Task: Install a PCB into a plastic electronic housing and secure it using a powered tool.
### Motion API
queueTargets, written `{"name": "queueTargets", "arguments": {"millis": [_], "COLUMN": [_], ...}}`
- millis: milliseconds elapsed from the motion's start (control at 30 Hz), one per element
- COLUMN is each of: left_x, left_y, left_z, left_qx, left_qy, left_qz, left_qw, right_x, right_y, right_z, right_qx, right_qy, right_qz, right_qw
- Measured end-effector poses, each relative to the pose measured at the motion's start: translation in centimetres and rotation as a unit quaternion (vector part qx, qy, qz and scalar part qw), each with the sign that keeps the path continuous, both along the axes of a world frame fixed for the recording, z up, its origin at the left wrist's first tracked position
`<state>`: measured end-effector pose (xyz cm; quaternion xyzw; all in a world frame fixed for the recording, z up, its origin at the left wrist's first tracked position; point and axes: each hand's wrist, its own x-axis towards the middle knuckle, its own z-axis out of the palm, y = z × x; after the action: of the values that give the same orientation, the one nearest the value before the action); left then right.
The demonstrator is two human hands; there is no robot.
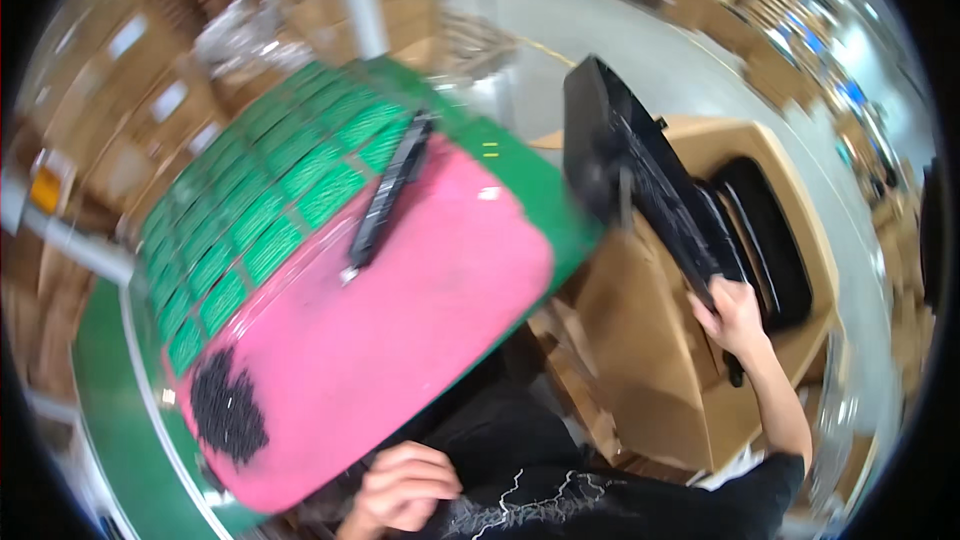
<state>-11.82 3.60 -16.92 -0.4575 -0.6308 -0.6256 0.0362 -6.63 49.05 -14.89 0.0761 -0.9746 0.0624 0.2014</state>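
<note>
My right hand (735,318) grips the lower end of a long black plastic shell (640,165), which slants up over an open cardboard box (640,350). Inside that box lies another black molded part (765,230). Low in front of my dark shirt, my left hand (408,485) is loosely curled and slightly blurred, with nothing visible in its fingers. Nearest to it is the pink mat (400,340) on the green table. A slim black tool (390,195) with a silvery tip rests on the mat's far part, away from both hands.
A heap of small thin black pieces (230,405) lies on the mat's left end. Rows of green bundles (270,200) line the table's far side. Stacked cartons (120,90) stand beyond at left. A pale post (360,0) rises behind the green table (500,155).
</note>
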Motion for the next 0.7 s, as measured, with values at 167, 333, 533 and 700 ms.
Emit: {"name": "queueTargets", "arguments": {"millis": [167,333,533,700], "left_x": [-2.6,-7.7,-11.1,-11.7], "left_y": [-6.5,-7.5,-8.7,-9.9], "left_z": [4.3,5.9,2.6,1.7], "left_qx": [-0.112,-0.397,-0.47,-0.439], "left_qy": [0.025,0.061,0.102,0.105], "left_qz": [0.26,0.317,0.292,0.285], "left_qw": [0.959,0.859,0.827,0.846], "right_x": [-5.5,-12.6,-24.6,-34.7], "right_y": [-5.8,-14.6,-27.2,-30.1], "right_z": [4.1,3.3,4.0,-0.3], "right_qx": [0.132,0.146,-0.073,0.051], "right_qy": [-0.098,-0.173,-0.021,-0.002], "right_qz": [0.259,0.429,0.421,0.318], "right_qw": [0.952,0.875,0.904,0.947]}}
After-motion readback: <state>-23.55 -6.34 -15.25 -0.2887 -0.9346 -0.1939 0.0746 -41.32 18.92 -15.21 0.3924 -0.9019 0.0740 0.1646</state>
